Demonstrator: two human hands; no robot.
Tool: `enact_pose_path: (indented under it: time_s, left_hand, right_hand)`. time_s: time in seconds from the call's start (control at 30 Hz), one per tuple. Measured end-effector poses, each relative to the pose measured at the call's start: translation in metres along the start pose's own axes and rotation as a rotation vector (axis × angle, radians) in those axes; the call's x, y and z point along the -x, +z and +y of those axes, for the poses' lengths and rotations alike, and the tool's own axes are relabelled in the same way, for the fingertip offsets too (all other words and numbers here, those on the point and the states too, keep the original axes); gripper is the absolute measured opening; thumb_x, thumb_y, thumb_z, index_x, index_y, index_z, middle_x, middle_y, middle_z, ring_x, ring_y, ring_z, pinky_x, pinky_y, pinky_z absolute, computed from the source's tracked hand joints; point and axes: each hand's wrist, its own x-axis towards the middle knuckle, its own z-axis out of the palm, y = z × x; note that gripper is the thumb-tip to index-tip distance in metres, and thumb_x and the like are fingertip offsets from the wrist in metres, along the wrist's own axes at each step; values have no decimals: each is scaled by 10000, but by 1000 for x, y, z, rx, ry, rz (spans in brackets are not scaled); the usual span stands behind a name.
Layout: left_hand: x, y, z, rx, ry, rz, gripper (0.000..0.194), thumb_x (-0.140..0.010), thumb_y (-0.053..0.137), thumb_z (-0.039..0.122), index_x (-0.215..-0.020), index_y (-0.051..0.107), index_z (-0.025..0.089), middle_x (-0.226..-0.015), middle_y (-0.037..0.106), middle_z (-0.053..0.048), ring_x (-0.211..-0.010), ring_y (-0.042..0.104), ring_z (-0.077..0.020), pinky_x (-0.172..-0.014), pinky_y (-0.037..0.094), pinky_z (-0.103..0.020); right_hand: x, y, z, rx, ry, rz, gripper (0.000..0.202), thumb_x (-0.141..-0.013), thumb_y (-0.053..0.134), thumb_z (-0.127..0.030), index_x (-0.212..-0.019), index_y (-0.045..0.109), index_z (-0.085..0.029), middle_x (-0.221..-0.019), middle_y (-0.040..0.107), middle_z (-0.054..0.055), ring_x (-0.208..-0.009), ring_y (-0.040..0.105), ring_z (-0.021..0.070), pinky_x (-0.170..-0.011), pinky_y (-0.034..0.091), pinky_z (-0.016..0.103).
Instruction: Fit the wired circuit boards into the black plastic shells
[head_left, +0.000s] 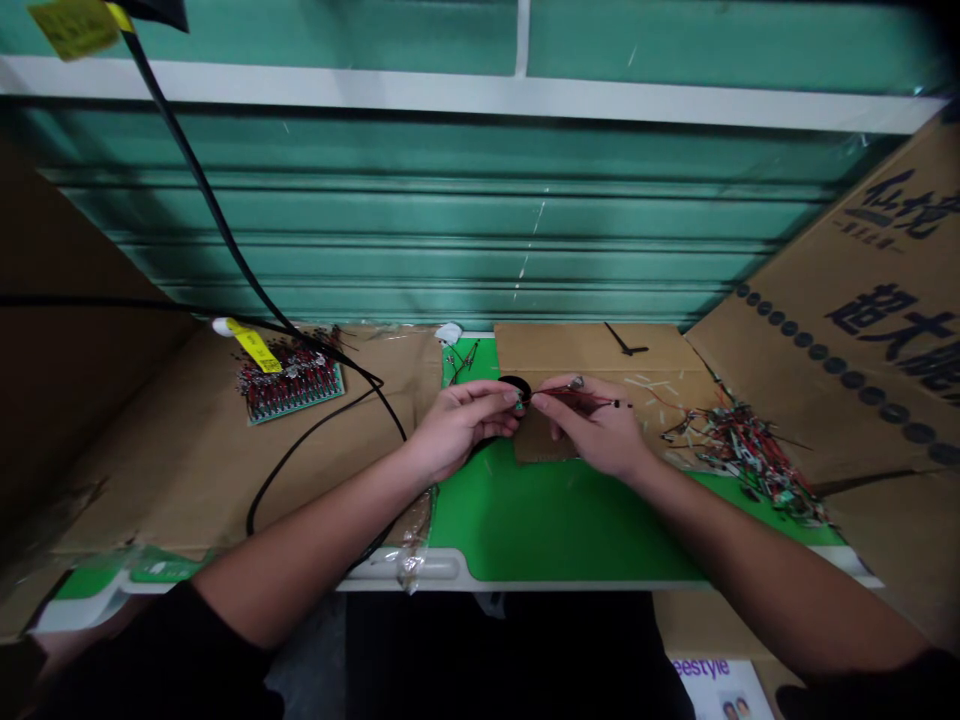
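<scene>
1. Small part with a green bit [519, 406] sits at frame centre, between the two hands, above the green tabletop [540, 520]; too small to read its detail
2. Left hand [469, 420], centre of frame: thumb and fingertips closed in a pinch on that part
3. Right hand [600, 425], just right of centre: thumb and finger pinching thin red and black wires [562, 391], loose ends lying across the fingers toward the right
4. Black round piece [515, 382] shows right behind the left fingertips; cannot tell if they touch it
5. Just above left hand: a few dark-leaded components [463, 360], with a white scrap [448, 333] near them
6. Behind right hand: cardboard sheet [540, 345] carrying a black angled piece [627, 345] and scattered pale slivers [651, 384]
7. Right of frame: tangled heap of red and black wired parts [757, 450], near the printed cardboard wall [885, 330]
8. Left of frame: circuit panel [300, 402] dense with wired components, lying tilted on brown cardboard [172, 470]; yellow cable tag [255, 345] overlaps it in view
9. Black cable [199, 175] comes down from upper left, loops near left forearm
10. Teal slatted backing [450, 200] fills the upper frame
</scene>
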Motion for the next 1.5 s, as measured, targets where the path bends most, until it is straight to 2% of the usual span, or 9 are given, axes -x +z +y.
enact_pose_path:
  time_s: [0.23, 0.33, 0.47, 0.67, 1.0, 1.23, 1.4, 1.5]
  left_hand:
    - [-2, 1, 1, 41, -4, 48, 414, -651, 1034, 331, -936, 816, 126, -805, 812, -79, -682, 748, -142, -674, 595, -232]
    - [-3, 2, 1, 31, -3, 55, 415, -669, 1026, 343, -951, 809, 129, -836, 821, -87, -689, 749, -144, -680, 596, -241]
    - [-2, 0, -1, -8, 12, 20, 417, -691, 1014, 364, -964, 804, 129, -863, 823, -102, -687, 745, -152, -685, 591, -258]
    - [-2, -2, -2, -51, 11, -23, 431, -702, 1009, 375, -987, 798, 131, -862, 814, -96, -684, 733, -150, -697, 576, -272]
    - [-2, -4, -1, -66, -30, -69, 398, -715, 1002, 354, -972, 798, 129, -852, 811, -90, -677, 733, -148, -667, 556, -254]
    - [-6, -5, 0, 80, -18, 16, 325, -750, 976, 279, -970, 794, 123, -883, 814, -97, -706, 729, -133, -708, 575, -245]
    - [-3, -3, -1, 70, -2, -19, 337, -753, 983, 296, -984, 808, 125, -891, 806, -88, -722, 719, -129, -713, 562, -245]
    - [-1, -2, -4, 24, -7, -62, 381, -747, 995, 343, -999, 814, 123, -845, 781, -65, -703, 703, -124, -690, 540, -242]
  right_hand:
    - [2, 3, 2, 19, -14, 2, 270, -917, 838, -470, -1025, 845, -223, -825, 791, 29, -531, 625, 123, -480, 534, 262]
    - [2, 5, 1, 10, -15, 10, 283, -941, 810, -478, -1050, 861, -222, -799, 783, 25, -520, 609, 116, -470, 516, 253]
    - [1, 5, 2, -31, 9, 22, 319, -936, 814, -499, -1052, 857, -205, -735, 754, 16, -484, 578, 113, -444, 476, 253]
    - [-4, 4, 4, -91, 45, 24, 382, -897, 839, -567, -979, 820, -195, -767, 764, 24, -451, 561, 104, -420, 464, 255]
    - [-5, -1, 4, -117, 46, -15, 361, -897, 854, -544, -945, 792, -192, -713, 743, 13, -446, 594, 112, -425, 472, 248]
    - [-4, -4, -2, -118, 11, -85, 413, -798, 961, -421, -1001, 660, -225, -1050, 827, 69, -596, 664, 118, -512, 573, 258]
    - [-4, -1, 3, -77, 27, -103, 439, -754, 991, -393, -1071, 738, -223, -1051, 818, 72, -702, 696, 140, -612, 599, 275]
    - [-3, 1, 5, -102, 72, -132, 422, -794, 963, -414, -1132, 783, -236, -907, 800, 37, -675, 683, 148, -581, 565, 272]
